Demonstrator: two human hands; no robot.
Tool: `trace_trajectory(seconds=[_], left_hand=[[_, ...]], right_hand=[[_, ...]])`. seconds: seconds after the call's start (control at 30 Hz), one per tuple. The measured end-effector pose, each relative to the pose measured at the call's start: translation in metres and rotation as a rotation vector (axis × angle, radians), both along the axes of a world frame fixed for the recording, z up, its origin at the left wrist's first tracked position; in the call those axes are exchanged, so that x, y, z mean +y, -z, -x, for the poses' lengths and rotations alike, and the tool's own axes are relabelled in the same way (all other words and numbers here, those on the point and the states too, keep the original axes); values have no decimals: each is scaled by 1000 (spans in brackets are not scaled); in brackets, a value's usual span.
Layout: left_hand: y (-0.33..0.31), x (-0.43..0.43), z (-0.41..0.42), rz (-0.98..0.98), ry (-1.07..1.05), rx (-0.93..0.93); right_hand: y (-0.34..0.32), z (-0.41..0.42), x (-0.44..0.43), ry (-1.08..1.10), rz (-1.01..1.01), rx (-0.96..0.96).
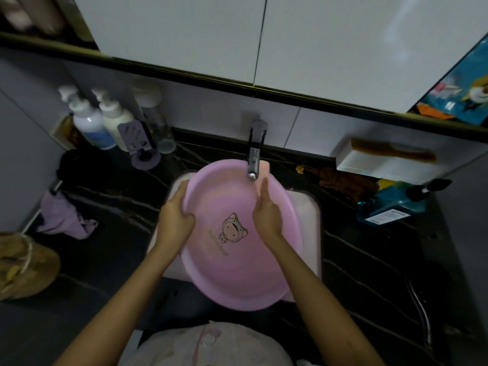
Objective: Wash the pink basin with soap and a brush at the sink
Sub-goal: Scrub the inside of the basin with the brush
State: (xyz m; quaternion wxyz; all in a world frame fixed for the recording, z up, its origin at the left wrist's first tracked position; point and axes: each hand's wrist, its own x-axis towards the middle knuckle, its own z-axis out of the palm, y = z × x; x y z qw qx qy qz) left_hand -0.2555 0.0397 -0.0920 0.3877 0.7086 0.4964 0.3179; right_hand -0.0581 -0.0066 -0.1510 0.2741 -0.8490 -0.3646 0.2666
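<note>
- Left hand (176,217): grips the left rim of the basin (237,262), fingers curled over the outside, thumb on the inside.
- Right hand (266,211): holds nothing; fingers straight and together, laid against the inner wall and pointing away from the person towards the tap (254,151).
- Basin: sits in the sink (311,215) and overhangs its near edge. It is tilted, left side raised in the left hand. Its long axis runs from the person to the tap, with the far rim under the spout.
- Key relation: right fingertips lie just beside and below the spout, so the right hand is the nearer one to the water. Whether water is running cannot be told.
- Soap: pump bottles (89,125) stand at the back left of the worktop (369,260), well apart from both hands and on the left hand's side.
- Brush: none can be made out in either hand.
- Judgement: the wash looks to be at an early, bare-handed stage. Fetching soap probably falls to the free right hand reaching across, unless the left hand lets go of the rim.
</note>
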Motion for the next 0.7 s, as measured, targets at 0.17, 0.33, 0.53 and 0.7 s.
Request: trace_trajectory(seconds=[0.17,0.33,0.53,0.7], left_hand=[[-1,-2,0,-2,-5,-25],[3,1,5,33,-24,-39],[10,3,8,60,-34,-78],[16,7,21,119,-26,-76]], right_hand=[[-5,-1,10,125,45,43],[-18,-15,2,174,34,87],[-17,30,11,117,19,120],[-4,86,-9,-200,85,227]])
